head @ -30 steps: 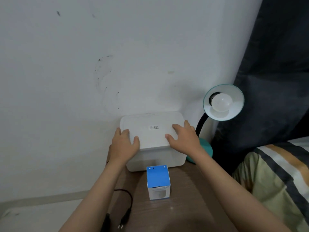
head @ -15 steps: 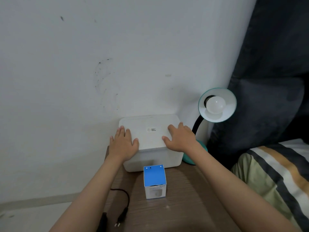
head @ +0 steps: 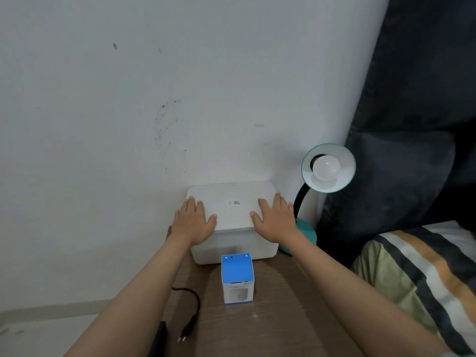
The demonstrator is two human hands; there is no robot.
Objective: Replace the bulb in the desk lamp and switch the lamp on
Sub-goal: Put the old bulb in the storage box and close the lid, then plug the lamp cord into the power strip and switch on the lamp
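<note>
Lamp [head: 327,176] with teal shade, round white bulb [head: 325,168], black gooseneck; both hands spread flat on white box [head: 231,202].

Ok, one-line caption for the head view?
Both hands flat on white box; lamp unlit, bulb carton waiting.

Small printed sticker [head: 234,203] on the lid of the white rectangular plastic storage box [head: 231,210]: dark code-like marks, too small to read. Blue-and-white cardboard bulb carton [head: 237,278] nearer: faint line of print on the front, illegible. No legible text elsewhere.
</note>
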